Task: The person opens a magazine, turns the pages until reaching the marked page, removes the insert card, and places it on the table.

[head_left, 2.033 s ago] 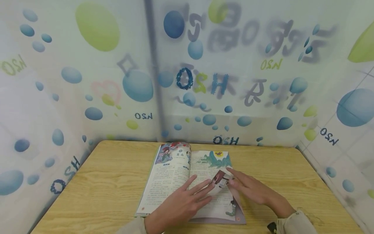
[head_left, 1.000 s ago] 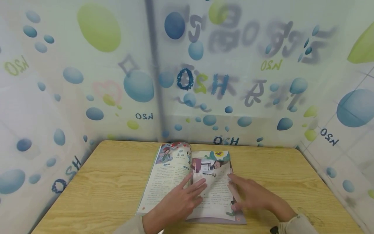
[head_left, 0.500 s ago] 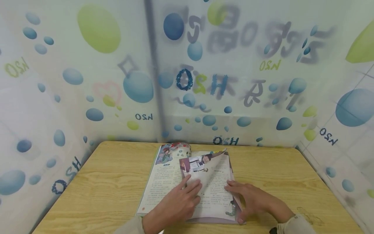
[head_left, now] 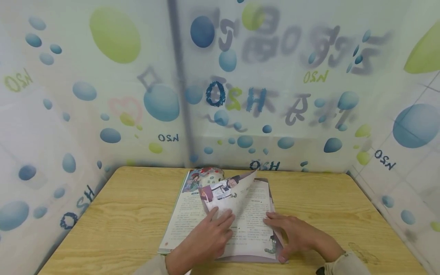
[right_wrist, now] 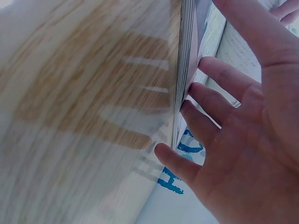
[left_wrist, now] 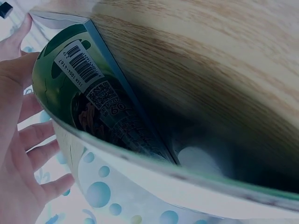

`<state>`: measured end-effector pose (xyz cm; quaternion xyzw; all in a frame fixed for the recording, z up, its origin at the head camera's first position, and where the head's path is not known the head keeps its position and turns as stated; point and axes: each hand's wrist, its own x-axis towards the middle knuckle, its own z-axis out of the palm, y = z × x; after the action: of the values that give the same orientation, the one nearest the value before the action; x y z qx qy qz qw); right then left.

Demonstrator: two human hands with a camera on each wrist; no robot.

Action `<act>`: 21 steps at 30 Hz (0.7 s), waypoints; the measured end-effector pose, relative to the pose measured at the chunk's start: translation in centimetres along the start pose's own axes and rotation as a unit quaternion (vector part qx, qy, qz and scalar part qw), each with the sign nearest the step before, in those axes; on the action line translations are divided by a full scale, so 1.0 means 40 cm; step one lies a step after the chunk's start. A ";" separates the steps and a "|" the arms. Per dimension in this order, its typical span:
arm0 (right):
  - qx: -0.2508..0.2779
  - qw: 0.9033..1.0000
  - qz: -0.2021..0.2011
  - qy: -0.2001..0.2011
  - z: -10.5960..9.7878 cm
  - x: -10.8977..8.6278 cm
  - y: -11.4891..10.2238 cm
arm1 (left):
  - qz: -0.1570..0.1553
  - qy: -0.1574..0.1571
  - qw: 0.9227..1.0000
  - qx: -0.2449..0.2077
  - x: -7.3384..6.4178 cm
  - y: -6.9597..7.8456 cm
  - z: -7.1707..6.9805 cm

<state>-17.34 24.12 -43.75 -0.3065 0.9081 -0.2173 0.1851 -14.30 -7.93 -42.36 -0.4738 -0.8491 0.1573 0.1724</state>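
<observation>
An open magazine lies on the table, with printed text and coloured pictures. One of its pages is lifted and curls over to the left, showing a picture of a figure in white. My left hand lies on the lower part of that page, fingers extended. In the left wrist view, a green cover with a barcode bends up beside the spread fingers. My right hand touches the magazine's right edge, its thumb near the lower corner. The right wrist view shows straight fingertips against the page stack.
The wooden table reaches to a pale curtain with blue and green drops and mirrored lettering. This curtain surrounds the table at the back and both sides. A small dark object shows by the right sleeve.
The page came up from the right side and has swung left, curling over the left half. My right hand released it and moved down the right edge. My left hand shifted slightly left.
</observation>
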 end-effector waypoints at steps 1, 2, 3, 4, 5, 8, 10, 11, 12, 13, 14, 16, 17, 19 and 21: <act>-0.003 1.000 0.000 0.001 0.001 0.000 -0.001 | -0.001 -0.001 1.000 0.000 -0.001 0.000 -0.001; -0.003 1.000 0.000 0.001 0.001 -0.001 -0.001 | -0.002 -0.002 1.000 0.003 -0.001 0.001 -0.002; -0.005 1.000 0.000 0.002 0.002 -0.001 -0.002 | -0.002 -0.004 1.000 0.005 -0.002 0.001 -0.003; -0.004 1.000 0.001 0.002 0.002 -0.002 -0.002 | -0.004 -0.003 1.000 0.006 -0.002 0.001 -0.003; -0.005 1.000 0.003 0.003 0.003 -0.002 -0.002 | -0.005 -0.002 1.000 0.005 -0.003 0.001 -0.003; -0.004 1.000 0.006 0.003 0.004 -0.002 -0.003 | -0.010 0.003 1.000 0.007 -0.006 0.001 0.001; -0.001 1.000 0.010 0.003 0.004 -0.001 -0.004 | -0.015 0.007 1.000 0.003 -0.008 0.001 0.003; 0.001 1.000 0.012 0.002 0.004 -0.001 -0.004 | -0.017 0.008 1.000 -0.002 -0.009 0.000 0.004; 0.002 1.000 0.012 0.003 0.004 -0.001 -0.005 | -0.020 0.007 1.000 -0.005 -0.009 -0.001 0.005; 0.003 1.000 0.014 0.002 0.005 0.000 -0.005 | -0.022 0.005 1.000 -0.011 -0.010 -0.002 0.005; 0.004 1.000 0.013 0.002 0.005 0.000 -0.006 | -0.026 0.002 1.000 -0.017 -0.011 -0.003 0.005; 0.004 1.000 0.015 0.003 0.006 0.000 -0.006 | -0.032 -0.008 0.999 -0.031 -0.011 -0.006 0.005; 0.004 1.000 0.014 0.004 0.006 -0.001 -0.005 | -0.036 -0.014 0.999 -0.037 -0.011 -0.007 0.006; 0.002 1.000 0.013 0.005 0.007 -0.001 -0.005 | -0.044 -0.026 0.997 -0.050 -0.012 -0.009 0.006; 0.001 1.000 0.014 0.005 0.007 -0.001 -0.005 | -0.050 -0.032 0.997 -0.056 -0.012 -0.011 0.007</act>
<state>-17.09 23.91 -43.85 -0.2928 0.9130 -0.2169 0.1836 -14.51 -8.59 -42.51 -0.4341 -0.8845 0.1159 0.1259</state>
